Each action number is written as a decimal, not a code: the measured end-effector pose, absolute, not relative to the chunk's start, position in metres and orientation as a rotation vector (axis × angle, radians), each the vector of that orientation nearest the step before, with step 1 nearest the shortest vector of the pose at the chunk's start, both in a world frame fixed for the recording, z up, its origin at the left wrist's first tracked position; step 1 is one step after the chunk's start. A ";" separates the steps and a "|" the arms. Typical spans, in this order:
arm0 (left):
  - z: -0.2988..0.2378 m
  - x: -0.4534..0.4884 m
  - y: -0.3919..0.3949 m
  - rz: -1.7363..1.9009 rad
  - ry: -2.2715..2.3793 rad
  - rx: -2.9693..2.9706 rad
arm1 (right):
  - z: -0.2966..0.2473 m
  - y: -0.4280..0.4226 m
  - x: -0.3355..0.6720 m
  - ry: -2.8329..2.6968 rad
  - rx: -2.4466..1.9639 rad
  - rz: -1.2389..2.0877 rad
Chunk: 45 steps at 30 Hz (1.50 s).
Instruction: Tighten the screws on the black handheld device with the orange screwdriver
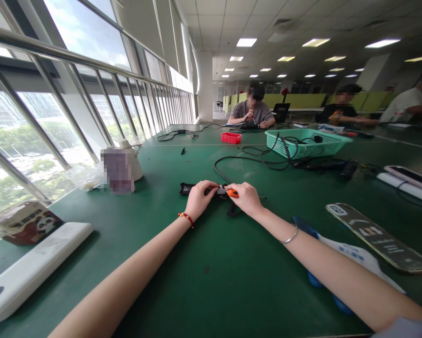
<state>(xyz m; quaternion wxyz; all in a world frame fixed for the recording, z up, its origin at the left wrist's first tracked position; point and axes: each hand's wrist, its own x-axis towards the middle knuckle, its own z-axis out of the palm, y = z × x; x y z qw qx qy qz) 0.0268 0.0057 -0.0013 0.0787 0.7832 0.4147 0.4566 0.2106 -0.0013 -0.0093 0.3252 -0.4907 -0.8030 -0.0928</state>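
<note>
Head view: a green tabletop (154, 281) fills most of the scene, with a metal railing (101, 65) running along its left side beside the windows. At its far end a seated person (251, 110) leans over dark items, both hands raised near them; two more people sit further right. Nearer, a mint-green basket (311, 149) stands right of centre, black cable (216, 164) trailing out of it and curving towards the work. A long white bar (38, 267) lies at the lower left, just beside a panda-printed carton (29, 223). To the right lies a dark, flat board (378, 237), near a blue-and-white item (351, 253) partly hidden by the right forearm. Between the hands, at the middle of the tabletop, lies a black device (221, 192). The left hand (200, 195) has thumb and fingertips drawn together on it. The right hand (246, 198) is curled closed around an orange piece (232, 193), whose end meets the device. Beyond them sits a small red tray (231, 137), well apart from the hands.
</note>
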 end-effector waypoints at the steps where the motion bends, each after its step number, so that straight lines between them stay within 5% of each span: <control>1: -0.001 0.027 0.006 1.361 1.238 2.346 | -0.009 -0.001 0.211 -2.109 -1.280 -0.244; 45: -0.007 0.024 0.001 0.872 1.632 2.669 | -0.004 -0.008 0.207 -2.125 -1.310 -0.257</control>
